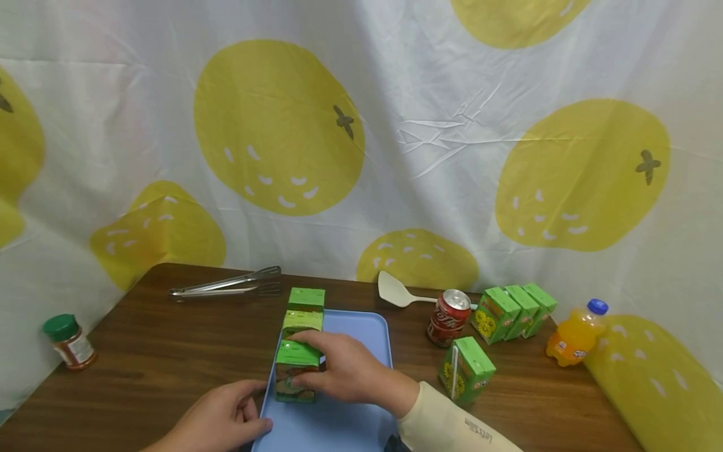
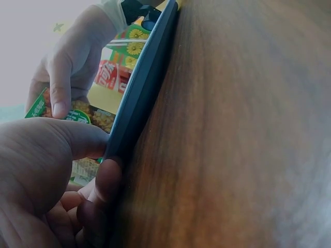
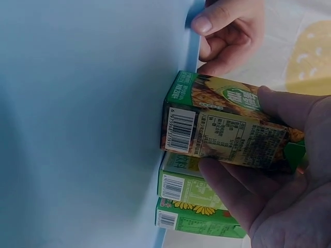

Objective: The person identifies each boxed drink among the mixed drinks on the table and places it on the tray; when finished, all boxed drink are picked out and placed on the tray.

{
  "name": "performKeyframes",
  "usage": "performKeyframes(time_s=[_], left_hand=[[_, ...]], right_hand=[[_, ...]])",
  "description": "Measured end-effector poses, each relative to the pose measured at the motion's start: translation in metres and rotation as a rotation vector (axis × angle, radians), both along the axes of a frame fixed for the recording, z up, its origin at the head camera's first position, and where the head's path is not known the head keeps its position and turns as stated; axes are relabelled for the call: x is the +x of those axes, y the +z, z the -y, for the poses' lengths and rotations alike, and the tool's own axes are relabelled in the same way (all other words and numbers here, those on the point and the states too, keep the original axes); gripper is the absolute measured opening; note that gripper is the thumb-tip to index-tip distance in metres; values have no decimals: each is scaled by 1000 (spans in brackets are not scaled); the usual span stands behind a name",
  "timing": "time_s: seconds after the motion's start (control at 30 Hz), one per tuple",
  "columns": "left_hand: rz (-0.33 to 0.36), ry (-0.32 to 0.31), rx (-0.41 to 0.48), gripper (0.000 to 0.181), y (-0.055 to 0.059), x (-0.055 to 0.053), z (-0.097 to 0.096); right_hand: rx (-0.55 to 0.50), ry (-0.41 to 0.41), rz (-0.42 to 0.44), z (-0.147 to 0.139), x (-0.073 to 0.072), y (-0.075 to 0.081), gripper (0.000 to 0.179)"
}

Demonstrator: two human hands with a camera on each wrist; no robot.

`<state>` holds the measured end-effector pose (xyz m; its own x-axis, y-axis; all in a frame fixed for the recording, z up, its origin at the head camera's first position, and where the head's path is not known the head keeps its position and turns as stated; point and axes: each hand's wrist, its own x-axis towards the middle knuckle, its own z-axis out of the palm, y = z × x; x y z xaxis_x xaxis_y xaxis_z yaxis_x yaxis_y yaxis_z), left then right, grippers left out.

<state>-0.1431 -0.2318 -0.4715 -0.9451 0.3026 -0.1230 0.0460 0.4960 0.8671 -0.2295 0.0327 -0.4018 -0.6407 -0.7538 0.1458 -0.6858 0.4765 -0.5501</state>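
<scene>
My right hand (image 1: pixel 344 367) grips a green-topped drink carton (image 1: pixel 290 389) between thumb and fingers. That carton stands on the left side of a blue tray (image 1: pixel 350 424), its dark printed sides and barcode showing in the right wrist view. Behind it, in one row along the tray's left edge, come a lighter green carton (image 1: pixel 302 320) and another green carton (image 1: pixel 307 297). At the tray's near left rim, my left hand (image 1: pixel 217 414) pinches the edge, thumb on one side and a finger on the other in the left wrist view.
Right of the tray stand a green carton with a straw (image 1: pixel 471 370), a red soda can (image 1: pixel 449 318), several cartons in a row (image 1: pixel 497 314) and an orange drink bottle (image 1: pixel 576 336). A pale spatula (image 1: pixel 395 290) and metal tongs (image 1: pixel 226 285) lie behind. A spice jar (image 1: pixel 70 342) stands far left.
</scene>
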Motion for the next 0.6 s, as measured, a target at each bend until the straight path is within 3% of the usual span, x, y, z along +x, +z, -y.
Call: performKeyframes(time_s=[0.6], left_hand=[[27,14,-17,69,1,-2,-1]], right_hand=[[-47,-28,93,-14,6,4,67]])
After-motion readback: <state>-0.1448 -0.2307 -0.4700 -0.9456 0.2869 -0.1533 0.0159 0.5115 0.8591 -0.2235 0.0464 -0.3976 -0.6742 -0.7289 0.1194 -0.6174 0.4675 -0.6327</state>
